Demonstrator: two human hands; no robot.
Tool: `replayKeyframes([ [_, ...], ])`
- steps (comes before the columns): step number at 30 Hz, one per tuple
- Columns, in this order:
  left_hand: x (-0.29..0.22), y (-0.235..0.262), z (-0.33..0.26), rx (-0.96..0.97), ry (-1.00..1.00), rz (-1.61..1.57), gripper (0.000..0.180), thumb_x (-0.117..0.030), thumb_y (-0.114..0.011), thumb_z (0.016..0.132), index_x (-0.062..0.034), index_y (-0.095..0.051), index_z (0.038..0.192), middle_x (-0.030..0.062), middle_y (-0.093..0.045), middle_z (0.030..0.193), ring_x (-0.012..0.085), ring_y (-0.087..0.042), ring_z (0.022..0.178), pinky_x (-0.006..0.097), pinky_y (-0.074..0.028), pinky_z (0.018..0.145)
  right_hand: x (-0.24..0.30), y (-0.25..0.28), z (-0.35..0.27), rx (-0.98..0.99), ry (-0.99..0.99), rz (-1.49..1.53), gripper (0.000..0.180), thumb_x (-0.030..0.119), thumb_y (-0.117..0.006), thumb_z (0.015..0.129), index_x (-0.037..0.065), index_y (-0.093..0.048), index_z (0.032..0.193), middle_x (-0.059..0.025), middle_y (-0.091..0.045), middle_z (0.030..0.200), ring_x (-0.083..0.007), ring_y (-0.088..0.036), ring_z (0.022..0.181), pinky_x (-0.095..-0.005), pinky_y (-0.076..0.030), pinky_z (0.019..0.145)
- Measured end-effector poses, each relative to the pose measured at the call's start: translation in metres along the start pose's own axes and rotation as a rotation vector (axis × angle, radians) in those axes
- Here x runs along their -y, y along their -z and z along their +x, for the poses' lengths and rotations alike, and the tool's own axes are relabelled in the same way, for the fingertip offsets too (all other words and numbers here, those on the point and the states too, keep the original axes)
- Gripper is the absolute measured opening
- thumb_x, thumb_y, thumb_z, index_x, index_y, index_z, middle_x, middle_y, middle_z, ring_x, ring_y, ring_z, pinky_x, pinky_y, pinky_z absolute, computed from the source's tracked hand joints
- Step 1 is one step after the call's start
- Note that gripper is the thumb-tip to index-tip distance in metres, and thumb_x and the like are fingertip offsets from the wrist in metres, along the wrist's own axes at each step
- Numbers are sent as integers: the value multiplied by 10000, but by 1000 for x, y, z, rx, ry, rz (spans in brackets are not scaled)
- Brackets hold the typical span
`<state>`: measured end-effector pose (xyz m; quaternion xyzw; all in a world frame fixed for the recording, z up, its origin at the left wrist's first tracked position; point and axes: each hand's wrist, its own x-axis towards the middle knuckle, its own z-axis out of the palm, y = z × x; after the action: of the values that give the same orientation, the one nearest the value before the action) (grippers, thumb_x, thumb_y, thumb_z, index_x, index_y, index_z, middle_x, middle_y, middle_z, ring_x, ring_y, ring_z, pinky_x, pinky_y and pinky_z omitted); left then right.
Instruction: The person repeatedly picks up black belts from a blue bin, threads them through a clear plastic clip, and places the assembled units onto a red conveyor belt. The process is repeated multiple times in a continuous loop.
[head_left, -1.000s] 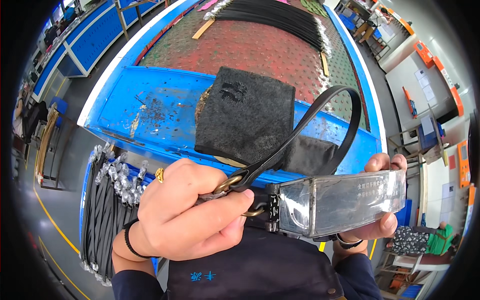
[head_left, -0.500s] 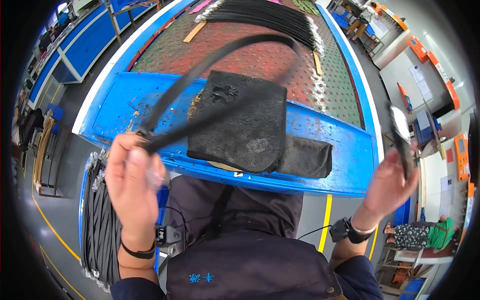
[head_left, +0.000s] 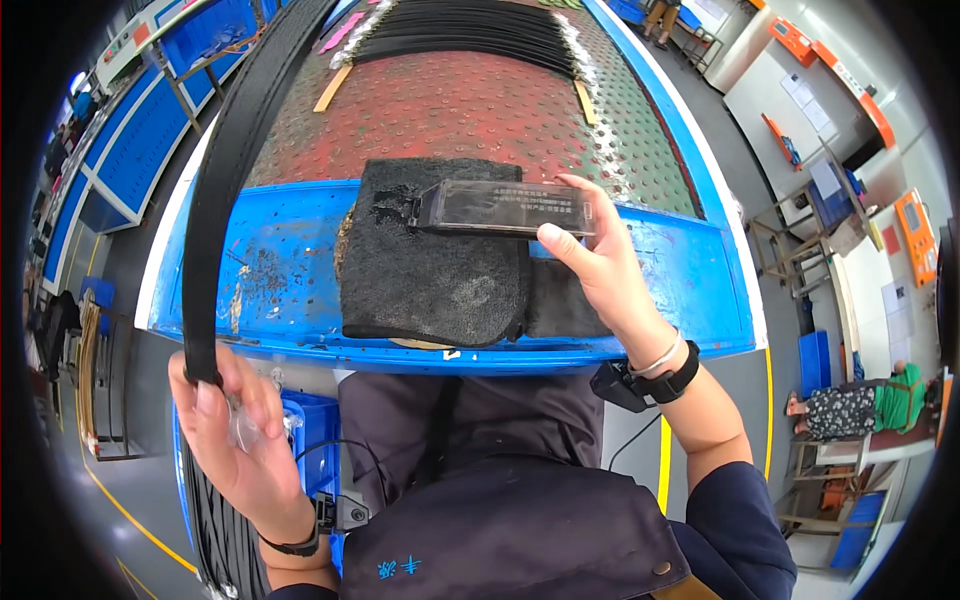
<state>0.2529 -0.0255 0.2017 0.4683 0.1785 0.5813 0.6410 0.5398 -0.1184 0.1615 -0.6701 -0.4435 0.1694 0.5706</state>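
The clear plastic case [head_left: 505,210] lies crosswise over the black cloth pad [head_left: 430,280], its narrower end pointing left toward the black strap [head_left: 213,210]; whether it touches the cloth I cannot tell. The right hand [head_left: 612,265] pinches its right end between thumb and fingers, while the left hand [head_left: 238,465], well apart, grips the strap's lower end, the band rising steeply from it

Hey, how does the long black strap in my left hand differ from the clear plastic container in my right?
The long, flat black strap is opaque; the clear, box-shaped plastic container is see-through. The strap curves upward in the picture from your left hand, while the container extends sideways from your right hand. Both are held.
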Motion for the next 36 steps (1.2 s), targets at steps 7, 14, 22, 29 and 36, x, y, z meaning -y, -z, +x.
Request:
replayKeyframes([
  [7, 26, 8, -17, 25, -288, 504, 156, -46, -585, 746, -48, -448, 822, 101, -483, 789, 162, -455, 656, 289, -408, 572, 4, 35, -52, -71, 226, -703, 400, 158, -587, 791, 29, -517, 1164, -140, -409, 1310, -352, -270, 1275, -440, -191, 1039],
  [14, 30, -12, -18, 364, -601, 796, 281, -50, -705, 651, -68, -576, 900, 133, -541, 844, 205, -497, 627, 285, -400, 529, 32, 23, -96, 118, 229, -903, 218, 197, -574, 796, 73, -664, 953, -137, -437, 1291, -385, -243, 1284, -524, -116, 1035],
  [22, 33, -35, -17, 567, -832, 699, 279, 92, -652, 573, -25, -589, 819, 78, -432, 792, 182, -523, 515, 271, -406, 381, 87, -2, -97, 80, 873, -793, 389, 416, -564, 719, 230, -657, 1048, -28, -455, 1275, -384, -244, 1258, -544, -70, 1042],
  [29, 34, -37, -17, 587, -910, 709, 207, 81, -625, 601, -28, -575, 770, 74, -404, 790, 155, -509, 484, 251, -415, 351, 86, -15, -96, 44, 883, -795, 524, 430, -634, 558, 234, -658, 1043, 7, -463, 1272, -385, -285, 1233, -579, -95, 1011],
  [36, 34, -34, -20, 604, -870, 749, 281, 48, -644, 608, -57, -559, 854, 71, -436, 772, 151, -495, 488, 249, -407, 377, 88, -5, -83, 277, 690, -143, 398, 400, -561, 774, 132, -654, 1053, -202, -381, 1326, -435, -211, 1282, -532, -95, 1031],
])
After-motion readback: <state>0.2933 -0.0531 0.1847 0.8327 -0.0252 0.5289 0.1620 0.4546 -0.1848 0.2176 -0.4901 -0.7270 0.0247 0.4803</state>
